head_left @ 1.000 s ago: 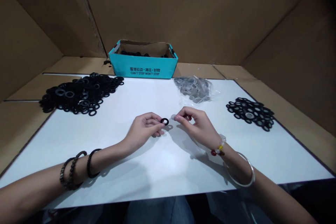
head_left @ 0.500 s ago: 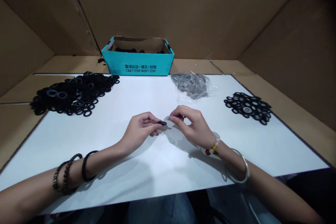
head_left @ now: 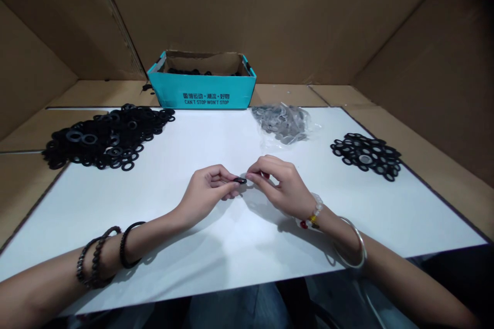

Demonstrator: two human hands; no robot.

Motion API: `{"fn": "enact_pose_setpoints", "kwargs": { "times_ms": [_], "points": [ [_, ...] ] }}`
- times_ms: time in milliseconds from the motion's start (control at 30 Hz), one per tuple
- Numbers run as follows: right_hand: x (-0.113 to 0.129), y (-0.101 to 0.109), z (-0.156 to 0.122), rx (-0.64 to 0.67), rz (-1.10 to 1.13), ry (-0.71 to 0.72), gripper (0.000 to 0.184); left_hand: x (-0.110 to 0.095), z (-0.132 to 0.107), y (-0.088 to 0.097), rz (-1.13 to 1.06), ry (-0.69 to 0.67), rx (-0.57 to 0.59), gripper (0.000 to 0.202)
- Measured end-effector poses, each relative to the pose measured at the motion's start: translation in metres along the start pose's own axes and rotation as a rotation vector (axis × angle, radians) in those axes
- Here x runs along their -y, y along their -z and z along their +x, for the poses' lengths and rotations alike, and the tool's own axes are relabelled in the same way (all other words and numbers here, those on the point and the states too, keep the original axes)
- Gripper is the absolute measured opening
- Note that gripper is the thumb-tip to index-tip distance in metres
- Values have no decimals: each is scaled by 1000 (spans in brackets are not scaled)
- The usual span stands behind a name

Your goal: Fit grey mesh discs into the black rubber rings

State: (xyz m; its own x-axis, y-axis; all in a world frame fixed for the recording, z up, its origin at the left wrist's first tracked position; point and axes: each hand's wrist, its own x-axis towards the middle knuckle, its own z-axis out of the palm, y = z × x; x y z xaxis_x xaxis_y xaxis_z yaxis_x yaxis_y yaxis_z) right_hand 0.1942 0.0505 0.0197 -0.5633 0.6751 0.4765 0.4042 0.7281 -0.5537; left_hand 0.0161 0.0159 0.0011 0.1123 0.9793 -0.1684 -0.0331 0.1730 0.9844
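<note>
A: Left hand?
B: One. Thumb and fingers clamped on a ring, black, tilted nearly edge-on, held above the table between the two hands.

A: Right hand?
B: One. Thumb and forefinger together at the tips, pinching a disc, small, pale, barely visible, just beside the ring; whether the two touch, cannot tell.

A: Stock on the table?
B: Left, a heap of loose black rings, large, overlapping the table's edge. Right, a cluster of black rings with grey centres, one pale piece on top. Far side, right of middle, a bag, clear plastic, grey discs inside.

A: Containers?
B: One box, turquoise, open-topped, lettered "CAN'T STOP WON'T STOP", dark pieces within, at the table's far edge.

A: Worn items?
B: Left wrist: dark bracelets. Right: beaded bracelet and pale bangle.

A: Surround?
B: Cardboard, brown, behind and both sides.
</note>
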Motion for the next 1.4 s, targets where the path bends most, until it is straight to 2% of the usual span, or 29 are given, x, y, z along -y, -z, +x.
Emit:
{"fn": "enact_pose_setpoints", "kwargs": {
  "times_ms": [533,900,1400],
  "points": [
    [0,-2,0,-12,-24,34,16,1,1,2,-6,-11,26,13],
    [0,-1,-1,-4,-88,97,16,-1,0,-1,-7,7,6,15],
    [0,-1,-1,4,-107,105,16,-1,1,1,-25,32,4,19]
  ]
}}
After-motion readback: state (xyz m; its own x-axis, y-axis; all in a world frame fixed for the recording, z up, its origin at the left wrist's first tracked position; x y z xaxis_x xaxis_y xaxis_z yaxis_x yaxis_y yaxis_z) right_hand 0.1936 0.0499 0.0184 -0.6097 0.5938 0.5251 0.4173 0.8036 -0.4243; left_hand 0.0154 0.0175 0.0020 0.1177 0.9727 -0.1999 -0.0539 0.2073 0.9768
